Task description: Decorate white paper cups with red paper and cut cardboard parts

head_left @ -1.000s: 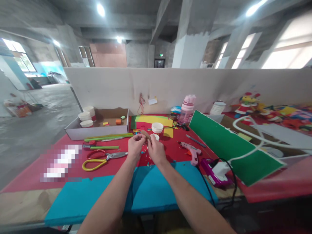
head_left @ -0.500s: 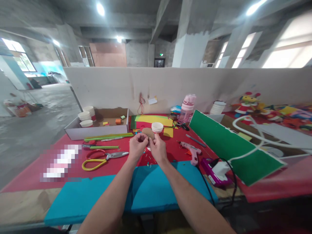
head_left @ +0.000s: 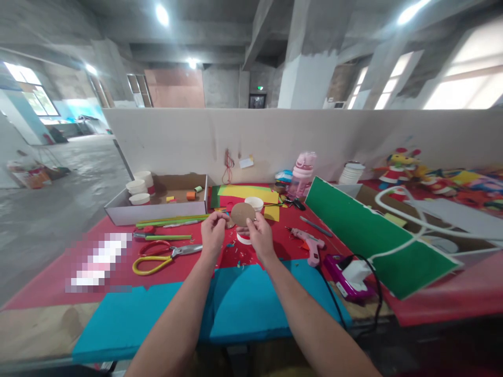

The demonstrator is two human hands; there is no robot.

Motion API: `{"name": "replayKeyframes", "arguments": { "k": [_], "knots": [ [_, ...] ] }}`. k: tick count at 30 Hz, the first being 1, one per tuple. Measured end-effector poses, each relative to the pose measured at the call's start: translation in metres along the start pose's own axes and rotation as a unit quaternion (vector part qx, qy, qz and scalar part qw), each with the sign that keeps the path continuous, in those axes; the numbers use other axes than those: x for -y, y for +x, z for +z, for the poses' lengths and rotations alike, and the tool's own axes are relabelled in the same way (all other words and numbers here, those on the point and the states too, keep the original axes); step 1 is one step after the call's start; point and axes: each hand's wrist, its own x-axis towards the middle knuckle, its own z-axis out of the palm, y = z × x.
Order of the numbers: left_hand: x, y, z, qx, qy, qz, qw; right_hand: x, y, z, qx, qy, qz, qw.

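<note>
A round brown cardboard disc (head_left: pixel 242 214) is pinched at its right edge by my right hand (head_left: pixel 260 233). Just left of the disc, my left hand (head_left: pixel 213 233) has thumb and forefinger pressed together; whatever may be between them is too small to make out. Behind the disc stands a white paper cup (head_left: pixel 254 203), partly hidden. A white curved rim (head_left: pixel 244 239) shows below the disc, beside my right fingers. Scissors (head_left: pixel 168 256) with red and yellow handles lie left of my left hand. The pink glue gun (head_left: pixel 310 244) rests to the right of my right hand.
An open box (head_left: pixel 157 213) with paper cups stands at the back left. A green board (head_left: pixel 373 235) leans on a box at the right. Near it are a purple power strip (head_left: pixel 349 283) and cables. A pink bottle (head_left: pixel 302 175) stands behind. Blue padding (head_left: pixel 251 303) lines the front edge.
My hands have moved apart, the left one leftward and the right one slightly rightward. The disc is now raised and faces the camera in my right hand, and the white rim below shows more.
</note>
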Motion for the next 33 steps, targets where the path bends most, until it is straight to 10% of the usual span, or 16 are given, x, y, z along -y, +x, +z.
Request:
{"name": "replayKeyframes", "arguments": {
  "k": [11,19,33],
  "knots": [
    [0.000,0.003,0.001,0.052,-0.080,-0.061,0.994,-0.001,0.001,0.002,0.045,0.034,0.016,0.998],
    [-0.003,0.009,-0.011,0.113,-0.029,-0.043,0.992,0.005,-0.001,-0.006,-0.013,-0.244,-0.090,0.965],
    [-0.002,-0.001,0.000,0.127,-0.167,-0.167,0.963,0.006,-0.010,0.001,0.035,-0.363,-0.138,0.921]
  ]
}}
